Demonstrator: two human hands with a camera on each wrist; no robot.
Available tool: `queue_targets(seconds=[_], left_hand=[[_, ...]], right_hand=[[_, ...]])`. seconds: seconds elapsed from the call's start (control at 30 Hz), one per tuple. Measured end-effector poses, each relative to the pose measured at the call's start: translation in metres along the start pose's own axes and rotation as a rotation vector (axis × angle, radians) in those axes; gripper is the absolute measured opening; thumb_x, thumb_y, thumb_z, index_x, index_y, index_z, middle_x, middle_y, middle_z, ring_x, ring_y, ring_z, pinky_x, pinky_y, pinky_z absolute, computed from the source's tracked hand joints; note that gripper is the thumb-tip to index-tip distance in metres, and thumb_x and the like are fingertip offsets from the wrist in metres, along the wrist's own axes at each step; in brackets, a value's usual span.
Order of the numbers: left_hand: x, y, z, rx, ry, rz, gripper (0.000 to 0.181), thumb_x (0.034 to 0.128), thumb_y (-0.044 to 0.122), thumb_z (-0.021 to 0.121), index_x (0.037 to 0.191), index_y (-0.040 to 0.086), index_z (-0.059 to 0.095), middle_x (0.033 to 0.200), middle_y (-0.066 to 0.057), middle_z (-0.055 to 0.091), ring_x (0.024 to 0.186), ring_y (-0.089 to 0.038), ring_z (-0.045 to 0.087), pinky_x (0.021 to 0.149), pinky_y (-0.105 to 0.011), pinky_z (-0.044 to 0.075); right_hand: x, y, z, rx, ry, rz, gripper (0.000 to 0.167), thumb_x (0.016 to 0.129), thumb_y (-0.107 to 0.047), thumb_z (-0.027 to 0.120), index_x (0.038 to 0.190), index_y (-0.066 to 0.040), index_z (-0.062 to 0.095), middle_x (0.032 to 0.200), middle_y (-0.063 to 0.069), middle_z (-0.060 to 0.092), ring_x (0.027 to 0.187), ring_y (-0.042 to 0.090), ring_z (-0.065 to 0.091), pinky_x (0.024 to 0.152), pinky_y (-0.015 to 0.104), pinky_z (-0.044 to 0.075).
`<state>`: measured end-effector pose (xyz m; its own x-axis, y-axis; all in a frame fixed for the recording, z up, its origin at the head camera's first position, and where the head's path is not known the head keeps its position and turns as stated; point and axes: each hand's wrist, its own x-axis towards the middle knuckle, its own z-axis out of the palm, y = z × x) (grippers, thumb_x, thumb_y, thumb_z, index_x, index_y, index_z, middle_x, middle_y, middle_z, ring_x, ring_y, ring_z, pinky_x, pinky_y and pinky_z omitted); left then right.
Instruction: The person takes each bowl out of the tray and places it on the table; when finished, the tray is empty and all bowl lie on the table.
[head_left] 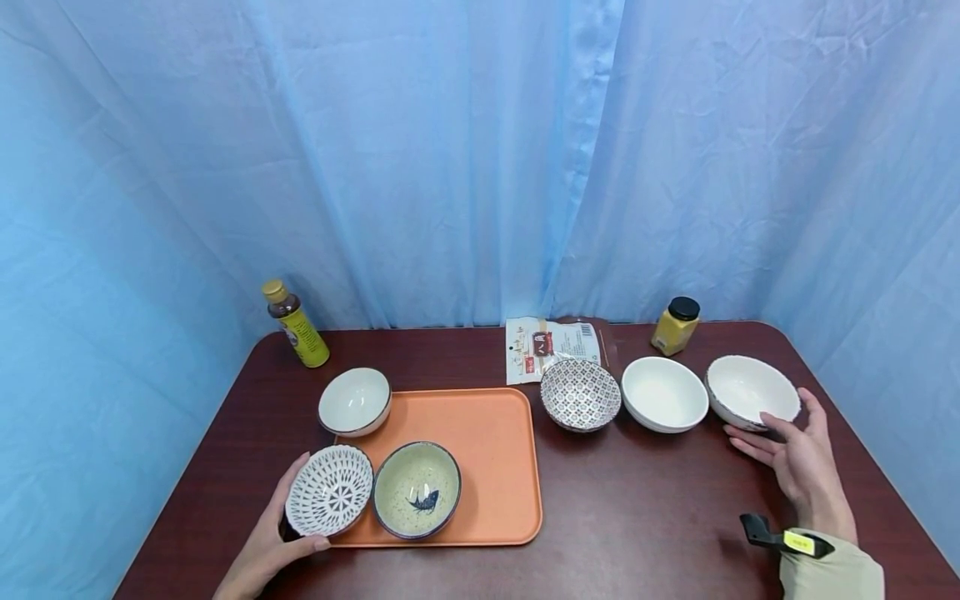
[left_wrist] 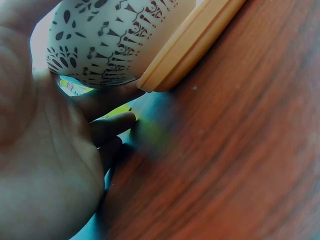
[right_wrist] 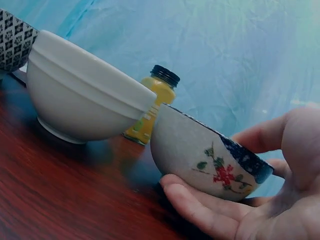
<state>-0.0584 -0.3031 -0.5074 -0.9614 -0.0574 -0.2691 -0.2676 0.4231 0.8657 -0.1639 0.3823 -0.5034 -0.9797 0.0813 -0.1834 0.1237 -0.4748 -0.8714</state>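
Ray-patterned bowl (head_left: 330, 490) at the near left corner of the orange tray (head_left: 498, 467), mouth up, its outer side hanging past the tray's edge. Left hand (head_left: 270, 537) grips it: thumb along the near side, fingers on the outer wall. Its foot is hidden, so no telling whether it bears on the tray.

Flowered bowl (head_left: 752, 388) near the table's right end, mouth up. Right hand (head_left: 810, 467) holds it from the outer side, digits at the near and far wall. The right wrist view hides its base (lifted or resting, cannot tell).

Handling, my judgement: glazed walls look slick, so a spread hold low on the curve should serve better than a pinch at the rim. Keep both mouths level and mind the neighbours: the fish bowl (head_left: 417, 475) sits just beside the left one, the plain white bowl (head_left: 664, 394) just beside the right; a sideways nudge could chip rims.

Farther out: dark-rimmed white bowl (head_left: 354, 402) at the tray's far left corner, lattice bowl (head_left: 580, 394) left of the plain one, packet (head_left: 536, 342) behind it, yellow jar (head_left: 675, 327) and green-labelled bottle (head_left: 297, 325) toward the blue curtain (head_left: 450, 167).
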Motion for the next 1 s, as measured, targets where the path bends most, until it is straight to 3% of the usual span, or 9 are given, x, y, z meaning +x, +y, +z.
queue_targets(seconds=[0.23, 0.53, 0.63, 0.77, 0.9, 1.0], left_hand=[[-0.001, 0.001, 0.000, 0.010, 0.000, -0.004, 0.118, 0.0770, 0.019, 0.084, 0.163, 0.023, 0.003, 0.170, -0.014, 0.005, 0.152, -0.037, 0.008, 0.116, -0.072, 0.011], [-0.002, 0.001, 0.000, -0.025, -0.003, 0.028, 0.117, 0.0772, 0.015, 0.083, 0.163, 0.023, 0.004, 0.170, -0.012, 0.006, 0.151, -0.037, 0.009, 0.115, -0.069, 0.014], [-0.002, 0.001, 0.000, -0.038, -0.005, 0.034, 0.117, 0.0773, 0.014, 0.083, 0.163, 0.023, 0.004, 0.170, -0.012, 0.006, 0.151, -0.037, 0.008, 0.115, -0.069, 0.014], [-0.001, 0.001, 0.000, -0.030, -0.007, 0.023, 0.117, 0.0774, 0.015, 0.083, 0.163, 0.024, 0.003, 0.170, -0.012, 0.005, 0.152, -0.038, 0.007, 0.115, -0.070, 0.012], [-0.001, 0.001, 0.000, -0.025, -0.008, 0.015, 0.118, 0.0772, 0.015, 0.083, 0.163, 0.024, 0.002, 0.170, -0.012, 0.005, 0.152, -0.038, 0.006, 0.115, -0.071, 0.012], [-0.001, 0.001, 0.000, -0.025, -0.008, 0.015, 0.118, 0.0771, 0.015, 0.083, 0.163, 0.024, 0.002, 0.170, -0.012, 0.005, 0.152, -0.038, 0.007, 0.115, -0.070, 0.012]], right_hand=[[-0.006, -0.007, 0.000, -0.206, 0.029, 0.032, 0.089, 0.106, -0.024, 0.045, 0.152, -0.044, -0.028, 0.158, 0.003, -0.044, 0.076, 0.020, 0.076, 0.065, 0.040, 0.062], [-0.016, -0.024, -0.004, -0.326, 0.097, 0.019, 0.092, 0.104, -0.026, 0.050, 0.152, -0.044, -0.027, 0.162, 0.016, -0.029, 0.071, 0.017, 0.076, 0.063, 0.038, 0.062], [-0.023, -0.031, -0.005, -0.333, 0.097, 0.005, 0.094, 0.104, -0.024, 0.051, 0.152, -0.044, -0.028, 0.167, 0.010, -0.020, 0.071, 0.016, 0.076, 0.062, 0.038, 0.062], [-0.032, -0.041, 0.001, -0.361, 0.136, -0.036, 0.095, 0.103, -0.023, 0.053, 0.153, -0.044, -0.026, 0.170, 0.000, -0.007, 0.068, 0.011, 0.075, 0.058, 0.035, 0.061], [-0.040, -0.049, 0.017, -0.378, 0.160, -0.123, 0.095, 0.102, -0.018, 0.055, 0.156, -0.042, -0.020, 0.169, 0.006, -0.010, 0.065, 0.008, 0.073, 0.055, 0.031, 0.059], [-0.046, -0.055, 0.029, -0.343, 0.102, -0.187, 0.093, 0.102, -0.012, 0.053, 0.157, -0.040, -0.017, 0.169, 0.002, 0.011, 0.067, 0.011, 0.075, 0.055, 0.032, 0.060]])
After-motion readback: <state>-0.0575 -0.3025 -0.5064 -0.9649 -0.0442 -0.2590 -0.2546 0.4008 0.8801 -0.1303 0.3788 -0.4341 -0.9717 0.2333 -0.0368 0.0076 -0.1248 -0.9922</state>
